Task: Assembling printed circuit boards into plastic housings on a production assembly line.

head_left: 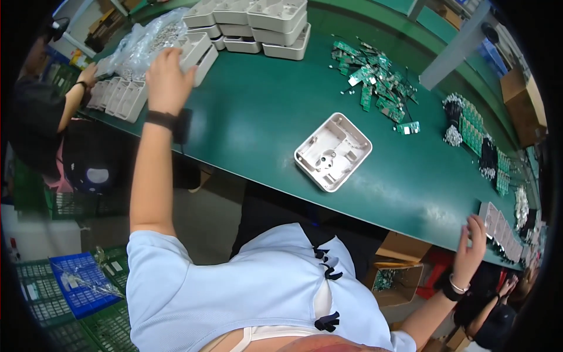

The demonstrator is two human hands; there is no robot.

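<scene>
My left hand reaches to the far left, thumb and fingers apart, next to a short stack of off-white plastic housings; contact with them is hard to make out. Over to the right, my right hand hovers at the table's front edge, fingers loosely bent and apart, holding nothing visible. It is beside a row of greyish plastic housings. Between my hands, one off-white housing lies on the green table, its open side up, showing inner ribs and a round mount.
Stacked housings stand at the back, beside a clear bag of small parts. Loose green circuit boards lie in a heap; wired boards line the right. A grey post rises behind. A co-worker's hand is at far left.
</scene>
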